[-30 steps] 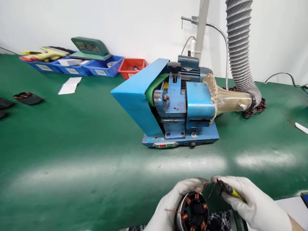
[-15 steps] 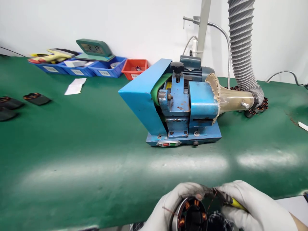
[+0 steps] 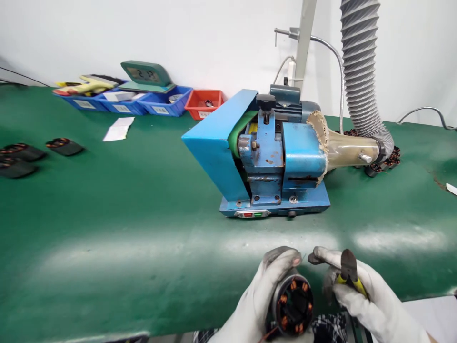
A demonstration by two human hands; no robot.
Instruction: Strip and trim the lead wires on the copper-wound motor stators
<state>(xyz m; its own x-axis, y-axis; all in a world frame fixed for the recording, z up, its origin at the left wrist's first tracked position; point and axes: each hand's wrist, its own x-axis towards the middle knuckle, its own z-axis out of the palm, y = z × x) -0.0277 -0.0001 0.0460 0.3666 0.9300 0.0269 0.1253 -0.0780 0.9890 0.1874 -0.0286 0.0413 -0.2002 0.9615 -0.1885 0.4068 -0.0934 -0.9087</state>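
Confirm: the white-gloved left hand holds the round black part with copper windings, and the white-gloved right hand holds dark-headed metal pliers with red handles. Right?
One slip: the handles on the dark-headed metal pliers are yellow in the head view, not red. The rest stands.

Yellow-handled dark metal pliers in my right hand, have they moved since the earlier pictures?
Yes: against the blue metal belt machine, the pliers have shifted right in the view and swung from pointing left to pointing upward.

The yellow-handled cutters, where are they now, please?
In the head view, the cutters are at lower right, in the white-gloved right hand, right of the round, copper-wound part in the left hand.
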